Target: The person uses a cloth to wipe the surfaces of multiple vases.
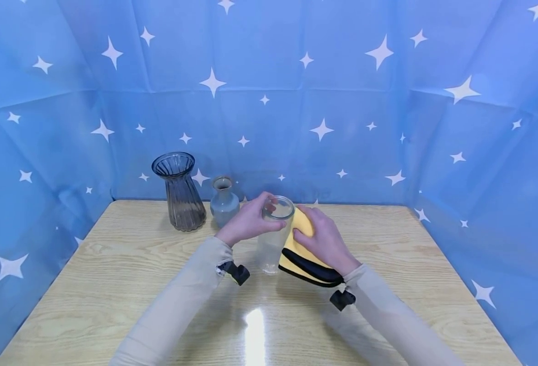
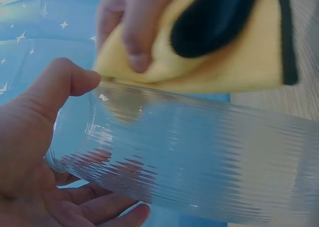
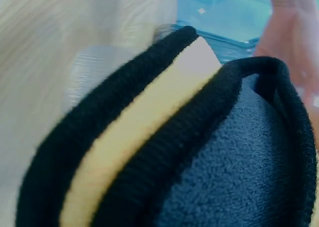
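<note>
A: Glass first: where do you have it?

B: You have the clear ribbed glass (image 1: 273, 239) standing upright on the worktop (image 1: 113, 284), about the middle, a little toward the far side. Your left hand (image 1: 250, 221) wraps around its upper part just under the rim, thumb on one side and fingers curled round the other, so that hand is gripping the glass.

A: And your right hand?

B: Your right hand (image 1: 325, 241) clutches a folded yellow cloth (image 1: 303, 254) with a black edge and dark inner face. You press it against the right side of the glass, fingers bent over the fabric. In the left wrist view the cloth (image 2: 224, 47) touches the ribbed wall (image 2: 199, 157) near the rim, with your fingertips (image 2: 139, 57) on top of the fold.

A: What else stands on the worktop?

B: Two vases stand to the far left of the glass: a tall dark ribbed vase (image 1: 182, 193) and, just beside it on the right, a small pale grey vase (image 1: 224, 201). The small one is near your left hand. A blue starred backdrop (image 1: 342, 101) surrounds the worktop.
</note>
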{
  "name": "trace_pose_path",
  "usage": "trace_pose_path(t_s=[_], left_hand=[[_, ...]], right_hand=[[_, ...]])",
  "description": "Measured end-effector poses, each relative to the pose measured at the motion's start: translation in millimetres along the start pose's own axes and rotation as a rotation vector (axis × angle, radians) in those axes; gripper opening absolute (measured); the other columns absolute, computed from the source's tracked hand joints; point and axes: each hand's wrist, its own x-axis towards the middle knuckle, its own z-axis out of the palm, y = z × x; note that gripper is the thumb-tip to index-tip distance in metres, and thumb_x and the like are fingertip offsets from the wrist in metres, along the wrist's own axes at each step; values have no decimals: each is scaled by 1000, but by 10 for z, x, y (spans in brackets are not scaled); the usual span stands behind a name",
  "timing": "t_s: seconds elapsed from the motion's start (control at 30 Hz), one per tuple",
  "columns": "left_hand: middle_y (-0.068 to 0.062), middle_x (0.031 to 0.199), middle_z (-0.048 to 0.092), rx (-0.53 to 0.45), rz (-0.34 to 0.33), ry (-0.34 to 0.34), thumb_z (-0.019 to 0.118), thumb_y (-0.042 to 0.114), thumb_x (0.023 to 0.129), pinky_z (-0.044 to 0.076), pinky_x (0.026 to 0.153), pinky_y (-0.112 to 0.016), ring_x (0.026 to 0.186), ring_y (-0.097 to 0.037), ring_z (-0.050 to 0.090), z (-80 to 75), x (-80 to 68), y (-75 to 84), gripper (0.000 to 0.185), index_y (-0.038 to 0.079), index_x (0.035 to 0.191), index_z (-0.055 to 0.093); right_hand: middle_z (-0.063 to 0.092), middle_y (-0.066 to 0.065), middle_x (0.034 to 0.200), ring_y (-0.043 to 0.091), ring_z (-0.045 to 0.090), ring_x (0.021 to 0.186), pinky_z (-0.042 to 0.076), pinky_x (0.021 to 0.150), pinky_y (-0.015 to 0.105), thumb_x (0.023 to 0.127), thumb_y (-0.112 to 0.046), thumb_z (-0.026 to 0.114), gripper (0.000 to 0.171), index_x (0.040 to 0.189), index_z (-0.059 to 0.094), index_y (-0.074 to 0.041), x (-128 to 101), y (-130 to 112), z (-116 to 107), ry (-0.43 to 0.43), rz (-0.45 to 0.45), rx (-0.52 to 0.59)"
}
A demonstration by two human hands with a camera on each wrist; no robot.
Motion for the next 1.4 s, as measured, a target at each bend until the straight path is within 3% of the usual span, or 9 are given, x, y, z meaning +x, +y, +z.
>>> trace_pose_path(t_s=[0.13, 0.27, 0.53, 0.8, 1.0, 1.17, 1.3, 1.4], left_hand=[[-16, 123, 58, 1, 10, -4, 75, 26, 83, 48, 87, -42, 105, -25, 58, -3, -13, 7, 55, 4, 127, 49], [-17, 120, 60, 4, 11, 4, 75, 25, 83, 48, 86, -42, 100, -24, 59, 3, -23, 12, 55, 4, 127, 50], [-13, 118, 61, 15, -4, 21, 76, 28, 83, 49, 85, -41, 96, -21, 61, 21, -13, 14, 55, 6, 127, 50], [-10, 116, 63, 46, -17, 52, 75, 26, 81, 49, 86, -39, 99, -22, 62, 43, -23, 33, 62, 10, 133, 44], [-13, 119, 62, 56, -30, 32, 70, 25, 81, 50, 84, -39, 86, -17, 65, 43, -25, 43, 71, 10, 142, 36], [-12, 123, 61, 44, -22, -10, 70, 25, 83, 50, 85, -39, 78, -13, 66, 14, -10, 24, 73, 12, 146, 34], [-11, 122, 61, 17, -8, -19, 73, 32, 85, 49, 89, -40, 91, -17, 65, 0, -7, 10, 75, 14, 146, 35], [-11, 121, 61, -17, -2, -13, 74, 38, 85, 48, 91, -41, 104, -22, 62, 3, -2, 1, 74, 14, 145, 38]], right_hand=[[61, 11, 104, 16, 48, 68, 43, 57, 32, 86, -9, 68, 50, 133, 53, -1, 26, -82, -80, 28, -30, 1], [60, 11, 103, 16, 48, 67, 44, 57, 32, 86, -10, 68, 53, 135, 51, -1, 23, -128, -89, 37, -1, 11], [52, 7, 87, 16, 48, 65, 45, 54, 30, 88, -9, 63, 46, 131, 52, -1, -58, -19, 89, -2, 105, 46], [53, 9, 93, 17, 48, 69, 43, 60, 31, 90, -10, 61, 45, 131, 50, 2, -155, 141, 285, -105, 165, 31], [52, 8, 85, 16, 45, 65, 42, 59, 33, 92, -11, 59, 41, 129, 50, 3, -210, 275, 402, -224, 184, 3], [57, 10, 91, 19, 49, 69, 46, 66, 38, 92, -13, 61, 49, 135, 47, 6, -262, 352, 489, -277, 209, -34], [62, 16, 104, 26, 59, 84, 51, 75, 45, 90, -14, 61, 49, 132, 49, 9, -289, 385, 551, -320, 228, -89], [64, 16, 98, 27, 60, 82, 51, 75, 46, 87, -14, 62, 47, 126, 51, 11, -288, 388, 586, -364, 264, -112]])
